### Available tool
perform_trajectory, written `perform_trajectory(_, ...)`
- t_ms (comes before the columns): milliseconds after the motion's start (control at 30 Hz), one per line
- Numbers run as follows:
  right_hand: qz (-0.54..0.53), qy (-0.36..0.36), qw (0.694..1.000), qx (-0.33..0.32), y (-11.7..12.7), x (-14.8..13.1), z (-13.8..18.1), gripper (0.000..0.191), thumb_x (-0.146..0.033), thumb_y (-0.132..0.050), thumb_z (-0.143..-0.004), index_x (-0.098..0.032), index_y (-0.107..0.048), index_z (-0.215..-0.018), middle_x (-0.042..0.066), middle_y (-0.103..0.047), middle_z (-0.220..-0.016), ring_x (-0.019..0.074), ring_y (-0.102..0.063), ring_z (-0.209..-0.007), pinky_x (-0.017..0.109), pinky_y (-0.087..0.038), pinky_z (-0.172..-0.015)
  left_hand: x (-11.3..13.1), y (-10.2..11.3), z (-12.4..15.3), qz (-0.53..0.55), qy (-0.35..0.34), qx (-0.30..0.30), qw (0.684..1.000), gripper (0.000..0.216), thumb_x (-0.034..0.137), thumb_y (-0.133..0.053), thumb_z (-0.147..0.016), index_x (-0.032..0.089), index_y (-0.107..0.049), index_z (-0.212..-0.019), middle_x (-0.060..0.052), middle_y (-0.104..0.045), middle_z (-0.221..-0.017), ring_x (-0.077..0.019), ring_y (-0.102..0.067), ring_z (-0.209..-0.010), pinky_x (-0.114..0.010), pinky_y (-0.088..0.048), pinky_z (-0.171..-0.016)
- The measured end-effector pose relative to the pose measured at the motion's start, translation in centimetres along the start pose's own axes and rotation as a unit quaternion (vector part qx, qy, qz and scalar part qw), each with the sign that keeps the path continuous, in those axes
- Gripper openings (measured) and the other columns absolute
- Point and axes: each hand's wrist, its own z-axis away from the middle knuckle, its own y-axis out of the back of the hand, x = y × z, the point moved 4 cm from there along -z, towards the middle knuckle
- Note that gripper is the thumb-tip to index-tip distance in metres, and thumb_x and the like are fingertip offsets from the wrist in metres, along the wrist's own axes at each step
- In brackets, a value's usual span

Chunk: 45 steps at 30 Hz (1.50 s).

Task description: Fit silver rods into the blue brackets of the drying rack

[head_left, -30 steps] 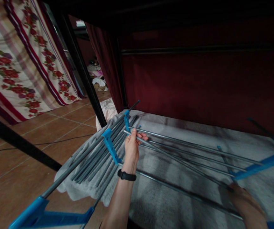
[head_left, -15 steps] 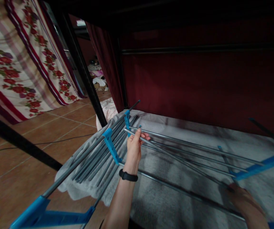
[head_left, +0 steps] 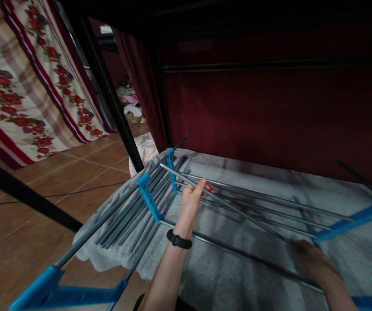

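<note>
A thin grey metal tube [head_left: 231,206] slants across the middle of a part-built rack frame. My left hand [head_left: 192,198], with a black band on its wrist, pinches it between thumb and fingers near the far left end. That end lies over the rear blue plastic bracket [head_left: 172,170], and I cannot tell whether they touch. My right hand [head_left: 313,261] is closed around the tube's near right end, partly in shadow. Other tubes run from the left brackets toward the right blue bracket [head_left: 351,222]. A front blue bracket [head_left: 149,198] stands left of my left wrist.
Several loose grey tubes [head_left: 121,222] lie on the grey blanket [head_left: 237,268] at the left. Another blue bracket [head_left: 85,293] juts out at the lower left. Black metal bed posts [head_left: 112,95] and a dark red curtain [head_left: 270,116] surround the bed. A cable crosses the tiled floor [head_left: 85,172].
The held tube has shifted left, its far end now reaching over the rear bracket. My left hand sits farther right along it, and my right hand has moved left and slightly up.
</note>
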Motion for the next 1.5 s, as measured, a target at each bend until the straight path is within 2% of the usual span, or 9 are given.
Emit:
perform_trajectory(100, -0.033, -0.014, 0.998, -0.047, -0.1, -0.9, 0.3, 0.035, -0.047, -0.049, -0.073, -0.028, -0.071, -0.092, 0.012, -0.071, -0.090, 0.0310, -0.069, -0.090, 0.043, -0.054, -0.078, -0.3, -0.2, 0.0, -0.008, -0.003, -0.009, 1.000, 0.034, 0.048, -0.068, -0.078, 0.016, -0.066, -0.067, -0.004, -0.069, -0.070, -0.0158, -0.065, -0.067, -0.026, -0.044, -0.063)
perform_trajectory(233, -0.075, 0.030, 0.995, -0.057, -0.8, -2.1, 0.5, 0.039, -0.045, -0.047, -0.075, -0.024, -0.069, -0.099, 0.011, -0.072, -0.099, 0.0290, -0.067, -0.098, 0.041, -0.051, -0.089, -0.8, -1.1, 0.4, -0.006, 0.003, -0.022, 1.000, 0.032, 0.047, -0.071, -0.076, 0.017, -0.065, -0.067, -0.003, -0.069, -0.070, -0.0157, -0.065, -0.067, -0.027, -0.046, -0.067)
perform_trajectory(433, -0.120, 0.092, 0.987, -0.045, -2.5, -3.2, 0.6, 0.043, -0.047, -0.051, -0.074, -0.022, -0.067, -0.104, 0.011, -0.070, -0.109, 0.0296, -0.064, -0.106, 0.043, -0.047, -0.097, -1.6, -3.0, 1.2, -0.058, -0.006, -0.077, 0.995, 0.028, 0.043, -0.074, -0.073, 0.017, -0.064, -0.069, -0.002, -0.067, -0.068, -0.0136, -0.059, -0.066, -0.025, -0.043, -0.065)
perform_trajectory(633, -0.214, 0.135, 0.966, -0.062, -2.8, -6.6, 1.4, 0.036, -0.048, -0.056, -0.073, -0.025, -0.069, -0.097, 0.005, -0.072, -0.102, 0.0257, -0.068, -0.095, 0.039, -0.052, -0.088, -2.2, -4.0, 1.8, -0.104, -0.014, -0.098, 0.990, 0.028, 0.043, -0.074, -0.073, 0.017, -0.064, -0.070, 0.001, -0.061, -0.065, -0.0111, -0.050, -0.061, -0.024, -0.038, -0.060)
perform_trajectory(800, -0.276, 0.151, 0.948, -0.053, -3.3, -9.6, 2.2, 0.031, -0.044, -0.055, -0.074, -0.024, -0.068, -0.092, 0.006, -0.073, -0.095, 0.0241, -0.068, -0.088, 0.038, -0.053, -0.084, -2.9, -4.4, 2.1, -0.132, -0.019, -0.122, 0.984, 0.028, 0.043, -0.071, -0.077, 0.017, -0.063, -0.071, 0.002, -0.059, -0.064, -0.0109, -0.048, -0.060, -0.024, -0.036, -0.059)
perform_trajectory(933, -0.277, 0.171, 0.944, -0.048, -3.7, -11.8, 3.2, 0.030, -0.042, -0.054, -0.074, -0.023, -0.068, -0.095, 0.006, -0.073, -0.096, 0.0243, -0.068, -0.090, 0.041, -0.053, -0.087, -3.9, -4.4, 2.0, -0.140, -0.027, -0.131, 0.981, 0.026, 0.042, -0.067, -0.081, 0.017, -0.063, -0.074, 0.000, -0.062, -0.067, -0.0131, -0.054, -0.065, -0.025, -0.040, -0.063)
perform_trajectory(1200, -0.257, 0.196, 0.942, -0.093, -4.4, -14.7, 5.1, 0.028, -0.038, -0.049, -0.081, -0.024, -0.065, -0.099, 0.007, -0.072, -0.099, 0.0242, -0.068, -0.088, 0.040, -0.052, -0.084, -5.0, -4.5, 2.0, -0.097, -0.016, -0.129, 0.987, 0.025, 0.042, -0.065, -0.082, 0.018, -0.060, -0.080, 0.000, -0.062, -0.070, -0.0141, -0.060, -0.066, -0.026, -0.046, -0.063)
perform_trajectory(1500, -0.341, 0.204, 0.908, -0.129, -5.1, -16.9, 6.6, 0.036, -0.036, -0.053, -0.081, -0.024, -0.062, -0.113, 0.007, -0.070, -0.112, 0.0232, -0.066, -0.099, 0.041, -0.050, -0.092, -6.5, -5.5, 3.1, -0.071, 0.015, -0.150, 0.986, 0.026, 0.044, -0.065, -0.082, 0.019, -0.058, -0.085, 0.000, -0.063, -0.074, -0.0143, -0.062, -0.067, -0.027, -0.050, -0.065)
